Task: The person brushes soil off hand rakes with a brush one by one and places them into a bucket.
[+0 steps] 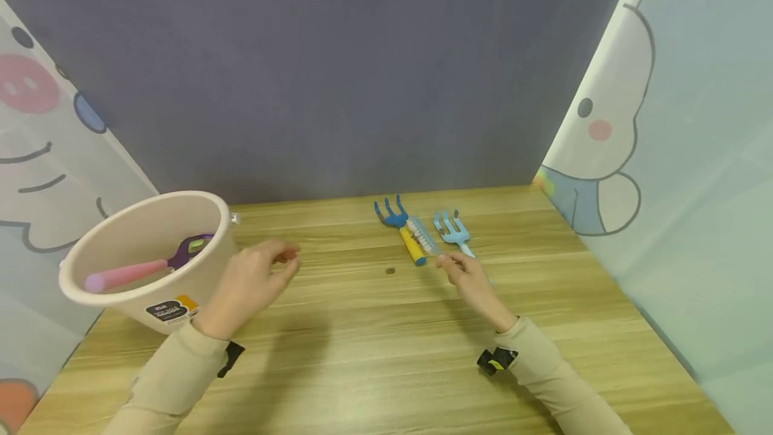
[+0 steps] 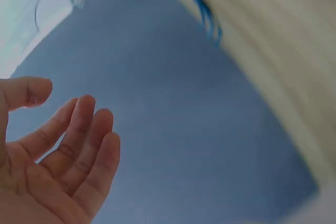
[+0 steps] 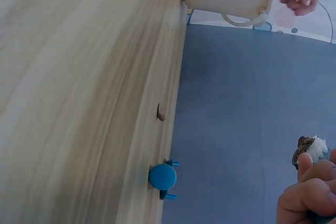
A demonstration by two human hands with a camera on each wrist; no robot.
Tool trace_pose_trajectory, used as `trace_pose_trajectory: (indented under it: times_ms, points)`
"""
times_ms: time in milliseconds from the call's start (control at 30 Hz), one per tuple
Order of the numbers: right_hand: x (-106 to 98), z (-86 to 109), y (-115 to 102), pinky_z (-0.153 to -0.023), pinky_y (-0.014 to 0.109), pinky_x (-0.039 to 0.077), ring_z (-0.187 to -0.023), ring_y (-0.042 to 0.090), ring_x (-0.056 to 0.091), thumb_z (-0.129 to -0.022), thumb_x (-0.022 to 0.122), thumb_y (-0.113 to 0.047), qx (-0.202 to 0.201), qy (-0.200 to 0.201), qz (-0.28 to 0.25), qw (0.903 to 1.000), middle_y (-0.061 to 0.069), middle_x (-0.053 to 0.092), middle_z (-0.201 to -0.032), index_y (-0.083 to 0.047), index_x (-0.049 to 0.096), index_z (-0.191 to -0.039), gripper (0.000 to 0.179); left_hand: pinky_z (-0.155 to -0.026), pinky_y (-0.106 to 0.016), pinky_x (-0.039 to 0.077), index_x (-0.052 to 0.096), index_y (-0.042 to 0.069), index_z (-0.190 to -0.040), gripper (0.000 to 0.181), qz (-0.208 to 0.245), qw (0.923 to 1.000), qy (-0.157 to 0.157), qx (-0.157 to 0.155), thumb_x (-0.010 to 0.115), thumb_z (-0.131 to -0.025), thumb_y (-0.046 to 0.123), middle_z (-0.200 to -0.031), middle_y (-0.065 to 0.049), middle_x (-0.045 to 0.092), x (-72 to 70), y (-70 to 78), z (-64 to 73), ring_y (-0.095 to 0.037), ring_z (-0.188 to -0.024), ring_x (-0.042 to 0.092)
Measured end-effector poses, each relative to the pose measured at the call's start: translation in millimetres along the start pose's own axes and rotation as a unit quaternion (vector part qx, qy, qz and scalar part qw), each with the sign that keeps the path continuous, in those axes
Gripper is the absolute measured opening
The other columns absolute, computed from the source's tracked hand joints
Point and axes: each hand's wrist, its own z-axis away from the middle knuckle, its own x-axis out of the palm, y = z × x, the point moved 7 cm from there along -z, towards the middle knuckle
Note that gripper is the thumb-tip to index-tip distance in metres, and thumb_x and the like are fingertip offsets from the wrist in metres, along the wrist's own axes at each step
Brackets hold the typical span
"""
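My right hand (image 1: 471, 282) grips a light blue brush (image 1: 430, 237) with white bristles, raised over the table. Brown crumbs cling to the tip of its bristles (image 3: 316, 148) in the right wrist view. Just behind the brush lies a small rake (image 1: 395, 219) with blue tines and a yellow handle. A light blue rake (image 1: 457, 233) lies to its right, dark bits on its tines, its handle partly hidden by my right hand. My left hand (image 1: 256, 280) hovers beside the bucket, holding nothing; its fingers are loosely bent with the thumb apart in the left wrist view.
A cream bucket (image 1: 214, 257) stands at the left of the wooden table (image 1: 374, 354). Inside it leans a tool with a pink handle (image 1: 129, 275) and a purple head. A brown crumb (image 1: 390, 270) lies near the yellow handle. A dark grey panel (image 1: 338, 86) rises behind the table.
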Motion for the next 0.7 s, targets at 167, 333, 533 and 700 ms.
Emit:
trace_pose_trajectory:
  times_ms: [167,333,533,700]
  points:
    - [-7.3,0.5,0.6,-0.038,0.018,0.022,-0.04,0.006,0.023,-0.099,0.038,-0.02,0.01,-0.006,-0.011,0.9999,-0.002,0.031,-0.054,0.006,0.056,-0.105,0.032,-0.07,-0.034,0.052,0.064,0.01,-0.107,0.025,0.115,0.9854,-0.115,-0.05,0.06,-0.087,0.023,-0.099,-0.004,0.067,66.6,11.1,-16.3,-0.018,-0.087,0.063]
    - [-14.4,0.2,0.1,-0.038,0.018,0.022,-0.041,0.006,0.023,-0.099,0.038,-0.024,0.001,0.004,-0.009,0.9999,-0.002,0.032,-0.055,0.004,0.056,-0.104,0.033,-0.077,-0.033,0.052,0.057,0.004,-0.12,0.036,0.198,0.9562,-0.196,-0.089,0.056,-0.089,0.022,-0.11,-0.009,0.063,130.2,17.1,-44.4,-0.022,-0.097,0.061]
    - [-20.0,1.0,6.0,-0.037,0.017,0.021,-0.04,0.006,0.022,-0.098,0.039,-0.03,-0.005,0.022,-0.018,0.9996,-0.003,0.031,-0.053,0.002,0.057,-0.101,0.037,-0.089,-0.04,0.048,0.051,-0.001,-0.127,0.045,0.17,0.946,-0.245,-0.126,0.053,-0.085,0.015,-0.122,-0.014,0.058,190.0,24.0,-81.9,-0.029,-0.11,0.055]
    - [-23.4,0.6,9.7,-0.036,0.018,0.021,-0.04,0.006,0.022,-0.098,0.04,-0.032,-0.003,0.031,-0.027,0.9992,-0.003,0.031,-0.054,0.001,0.057,-0.101,0.037,-0.092,-0.041,0.046,0.055,0.0,-0.12,0.047,0.133,0.9381,-0.278,-0.157,0.058,-0.086,0.031,-0.122,-0.013,0.057,225.1,34.0,-107.8,-0.029,-0.112,0.054]
